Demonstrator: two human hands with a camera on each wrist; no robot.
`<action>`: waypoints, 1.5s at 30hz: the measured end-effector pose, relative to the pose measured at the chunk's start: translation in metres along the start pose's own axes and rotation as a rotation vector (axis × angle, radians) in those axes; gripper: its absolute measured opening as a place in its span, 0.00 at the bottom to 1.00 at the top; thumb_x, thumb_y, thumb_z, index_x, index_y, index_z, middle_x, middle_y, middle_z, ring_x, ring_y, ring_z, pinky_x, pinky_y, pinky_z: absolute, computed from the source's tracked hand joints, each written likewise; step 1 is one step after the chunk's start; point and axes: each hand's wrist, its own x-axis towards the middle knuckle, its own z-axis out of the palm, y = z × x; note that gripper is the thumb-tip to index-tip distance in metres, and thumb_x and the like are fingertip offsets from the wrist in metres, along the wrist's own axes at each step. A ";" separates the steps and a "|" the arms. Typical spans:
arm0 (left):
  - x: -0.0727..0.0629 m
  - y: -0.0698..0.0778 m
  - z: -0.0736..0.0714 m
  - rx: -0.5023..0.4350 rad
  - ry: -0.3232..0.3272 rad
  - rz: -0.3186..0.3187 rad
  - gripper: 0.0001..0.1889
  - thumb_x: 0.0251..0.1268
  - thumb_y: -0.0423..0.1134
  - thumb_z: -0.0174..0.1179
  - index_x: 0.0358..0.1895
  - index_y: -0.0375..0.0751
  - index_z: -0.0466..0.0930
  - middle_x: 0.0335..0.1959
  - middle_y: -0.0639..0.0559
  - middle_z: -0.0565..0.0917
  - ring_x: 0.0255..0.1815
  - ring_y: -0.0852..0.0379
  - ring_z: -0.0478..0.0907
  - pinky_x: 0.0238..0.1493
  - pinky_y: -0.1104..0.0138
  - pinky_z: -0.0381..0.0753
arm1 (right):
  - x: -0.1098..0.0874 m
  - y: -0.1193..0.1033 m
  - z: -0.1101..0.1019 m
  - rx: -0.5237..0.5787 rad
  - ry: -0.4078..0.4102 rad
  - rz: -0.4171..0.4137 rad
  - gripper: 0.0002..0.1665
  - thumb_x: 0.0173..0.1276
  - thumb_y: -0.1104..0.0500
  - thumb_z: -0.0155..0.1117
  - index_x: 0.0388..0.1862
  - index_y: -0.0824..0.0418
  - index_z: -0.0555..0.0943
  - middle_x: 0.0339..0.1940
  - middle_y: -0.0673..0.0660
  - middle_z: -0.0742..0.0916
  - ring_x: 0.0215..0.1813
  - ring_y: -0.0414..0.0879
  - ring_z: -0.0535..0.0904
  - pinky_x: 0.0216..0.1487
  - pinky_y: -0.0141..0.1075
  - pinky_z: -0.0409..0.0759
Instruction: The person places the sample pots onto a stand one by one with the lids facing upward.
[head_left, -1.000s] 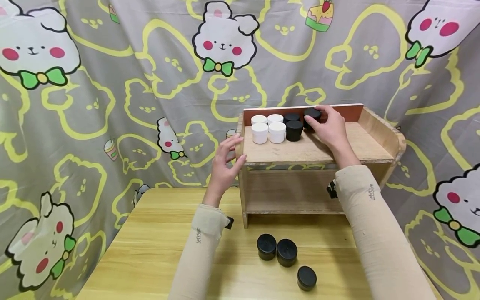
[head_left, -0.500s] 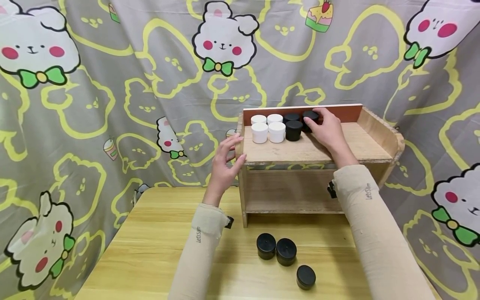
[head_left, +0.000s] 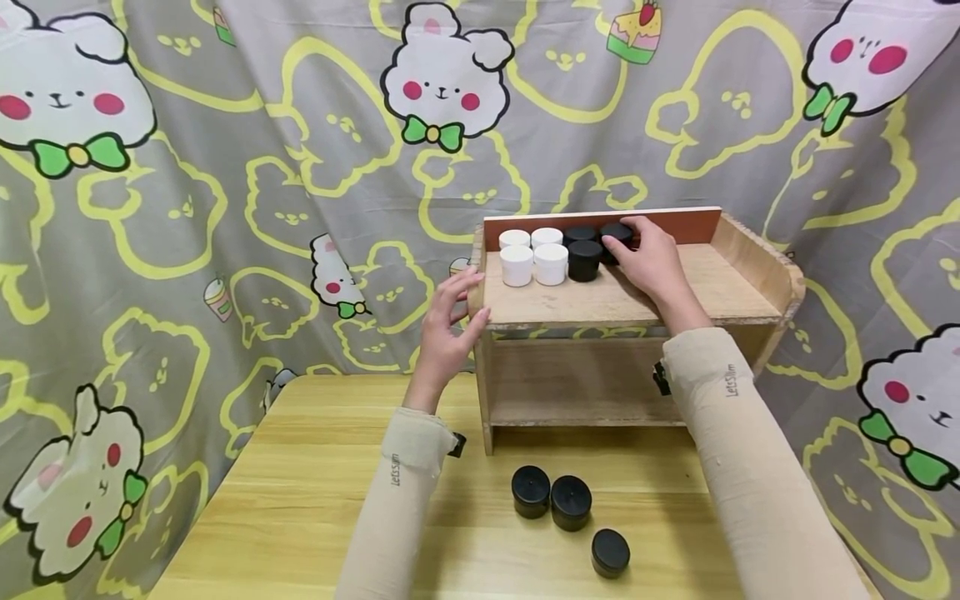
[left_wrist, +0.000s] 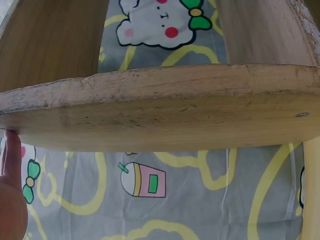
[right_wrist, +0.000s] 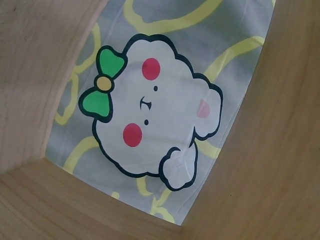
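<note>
In the head view my right hand (head_left: 654,262) pinches a black lidded jar (head_left: 613,234) between thumb and fingers. That jar stands in the back row on the top board of a small wooden shelf (head_left: 570,308), at the right end of the row. To its left are another black jar (head_left: 581,235) and two white jars in back, with a black jar (head_left: 583,261) and two white jars (head_left: 551,265) in front. My left hand (head_left: 446,333) rests with spread fingers against the shelf's left side panel (left_wrist: 170,117); its thumb (left_wrist: 11,160) touches the panel in the left wrist view.
Three black jars (head_left: 572,502) stand on the wooden table (head_left: 322,483) before the shelf. The shelf's lower board (head_left: 585,400) lies below the top one. A patterned curtain (head_left: 255,208) hangs behind. The right wrist view shows the shelf's inside and the curtain (right_wrist: 150,105).
My right hand has shifted slightly left and down with the black jar, bringing it to the end of the back row. My left hand stays against the side panel.
</note>
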 end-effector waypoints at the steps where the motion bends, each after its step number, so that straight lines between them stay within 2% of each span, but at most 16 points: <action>1: 0.000 0.000 0.000 -0.004 0.002 0.002 0.24 0.71 0.34 0.65 0.69 0.46 0.76 0.75 0.51 0.71 0.63 0.46 0.77 0.59 0.55 0.87 | 0.000 0.000 0.000 -0.003 -0.003 0.000 0.35 0.78 0.48 0.60 0.75 0.67 0.69 0.72 0.72 0.77 0.72 0.66 0.72 0.74 0.58 0.69; 12: -0.002 -0.002 0.002 -0.023 0.005 0.011 0.24 0.71 0.34 0.65 0.69 0.46 0.76 0.75 0.50 0.71 0.63 0.46 0.77 0.58 0.50 0.87 | -0.002 0.001 0.001 -0.040 -0.035 0.018 0.36 0.80 0.47 0.58 0.77 0.66 0.68 0.74 0.72 0.74 0.74 0.67 0.69 0.75 0.60 0.68; 23: -0.002 -0.002 0.001 -0.008 0.002 0.003 0.24 0.71 0.35 0.65 0.69 0.48 0.76 0.75 0.53 0.71 0.63 0.47 0.77 0.58 0.55 0.88 | 0.000 0.000 0.002 -0.050 -0.044 0.016 0.36 0.80 0.46 0.57 0.77 0.66 0.68 0.75 0.72 0.73 0.75 0.68 0.67 0.76 0.60 0.66; 32: -0.002 -0.004 0.002 -0.018 0.003 0.003 0.24 0.71 0.35 0.65 0.69 0.46 0.76 0.76 0.52 0.71 0.64 0.47 0.77 0.58 0.49 0.87 | 0.000 0.001 0.001 -0.052 -0.051 0.007 0.36 0.80 0.47 0.57 0.77 0.67 0.67 0.74 0.73 0.73 0.75 0.68 0.68 0.76 0.60 0.66; 45: -0.001 -0.001 0.001 -0.005 0.010 0.009 0.24 0.71 0.35 0.65 0.69 0.48 0.76 0.75 0.52 0.71 0.63 0.48 0.77 0.58 0.54 0.88 | 0.003 0.001 0.002 -0.053 -0.061 0.005 0.37 0.80 0.46 0.57 0.78 0.67 0.66 0.75 0.73 0.72 0.76 0.68 0.66 0.77 0.60 0.65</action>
